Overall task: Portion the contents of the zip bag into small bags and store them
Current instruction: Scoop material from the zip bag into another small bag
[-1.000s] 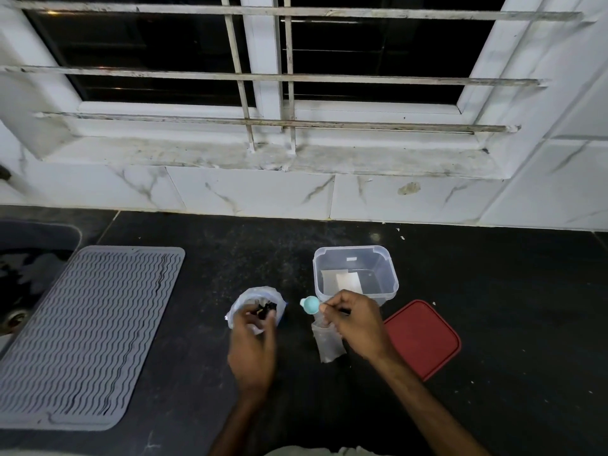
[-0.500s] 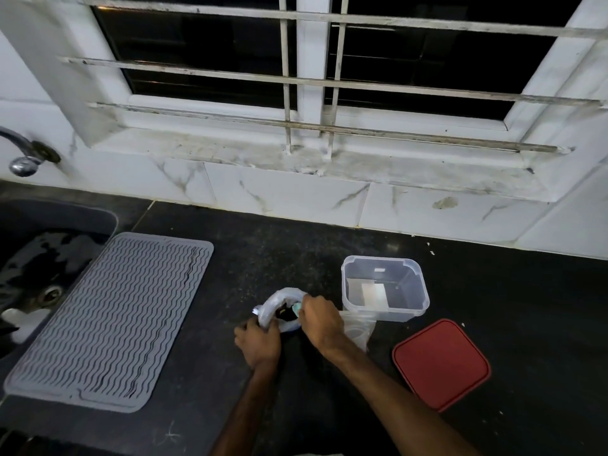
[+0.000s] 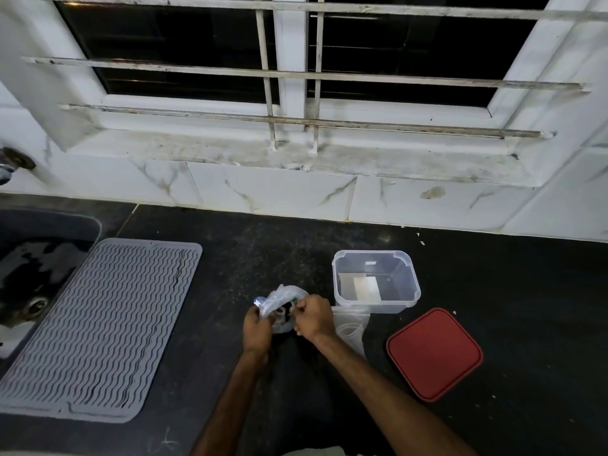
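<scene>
**Both hands gripping the zip bag at the counter's middle**

A barred window (image 3: 184,51) is filling the top of the view, its glass showing dark, with a stained white sill (image 3: 230,153) running below it. A black counter (image 3: 493,291) is stretching across the lower half. A grey ribbed mat (image 3: 98,327) is lying flat on its left part, just beside a sink (image 3: 29,268) that is showing at the left edge.

On the right, a red lid (image 3: 434,353) is lying flat on the counter, apart from its tub. The clear tub (image 3: 375,307) is standing open and upright just behind and to the left of the lid, with a pale slip (image 3: 362,286) lying on its floor. Some clear small bags (image 3: 350,327) are lying on the counter in front of the tub, their top edge touching its front wall.

The left hand (image 3: 258,329) is grasping the zip bag (image 3: 279,299) by its left side, fingers curled round the plastic. The right hand (image 3: 312,315) is pinching the bag's right edge, fingers bent, and is covering part of the small bags. The zip bag is sitting between the two hands, just left of the tub, its mouth being held open. Something dark (image 3: 283,313) is showing inside; what it is cannot be told.
</scene>
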Demonstrator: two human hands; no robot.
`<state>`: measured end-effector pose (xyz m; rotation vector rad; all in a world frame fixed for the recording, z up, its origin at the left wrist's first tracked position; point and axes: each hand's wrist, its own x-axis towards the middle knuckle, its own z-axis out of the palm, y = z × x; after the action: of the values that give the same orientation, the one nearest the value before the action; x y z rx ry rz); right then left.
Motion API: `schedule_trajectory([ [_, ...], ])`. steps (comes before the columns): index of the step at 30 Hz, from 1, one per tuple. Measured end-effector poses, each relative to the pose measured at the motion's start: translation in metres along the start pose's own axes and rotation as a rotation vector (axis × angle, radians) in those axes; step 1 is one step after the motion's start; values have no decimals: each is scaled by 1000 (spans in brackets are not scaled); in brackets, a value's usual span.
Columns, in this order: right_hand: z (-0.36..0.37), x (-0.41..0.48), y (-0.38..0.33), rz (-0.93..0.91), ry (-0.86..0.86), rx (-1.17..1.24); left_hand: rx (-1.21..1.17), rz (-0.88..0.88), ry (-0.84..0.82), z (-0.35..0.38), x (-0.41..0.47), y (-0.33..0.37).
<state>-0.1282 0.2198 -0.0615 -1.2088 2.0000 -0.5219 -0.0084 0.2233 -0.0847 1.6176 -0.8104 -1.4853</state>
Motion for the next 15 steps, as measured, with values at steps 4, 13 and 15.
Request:
schedule_trajectory([
  [4,1,-5,-3,7,12,20,-12,26,-108,0,-14,17],
  [13,0,-11,-7,14,22,47,-47,-81,-9,1,-9,19],
  [15,-1,-12,-6,8,22,91,-86,-106,23,-1,-8,19],
])
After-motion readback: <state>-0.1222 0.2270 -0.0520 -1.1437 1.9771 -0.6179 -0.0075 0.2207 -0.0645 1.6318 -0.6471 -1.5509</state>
